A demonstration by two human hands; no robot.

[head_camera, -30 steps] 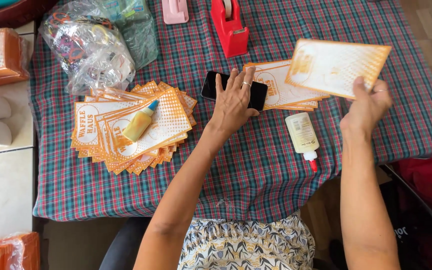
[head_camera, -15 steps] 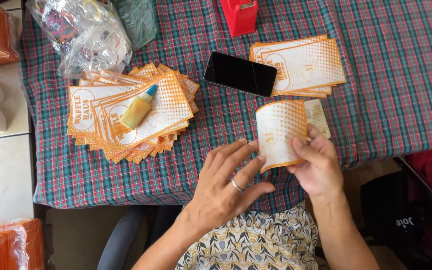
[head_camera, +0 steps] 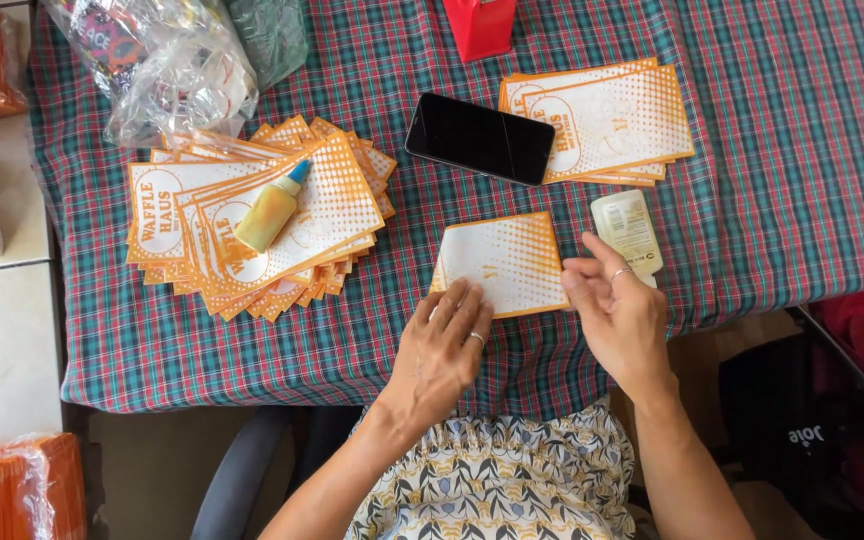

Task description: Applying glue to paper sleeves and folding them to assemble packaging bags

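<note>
— Orange and white, that flat paper card [head_camera: 502, 262]: where was it?

— On the plaid tablecloth [head_camera: 772, 150], near the table's edge in front of me. My left hand [head_camera: 444, 345] pressed its near left corner with flat, unclenched fingers; my right hand [head_camera: 617, 310] touched its right edge, loose, gripping nothing.

— And around it?

— A black phone [head_camera: 480, 138] just beyond, a small pale bottle [head_camera: 628, 230] right, a fanned card pile [head_camera: 252, 235] carrying a yellow glue bottle [head_camera: 270, 210] left.
</note>
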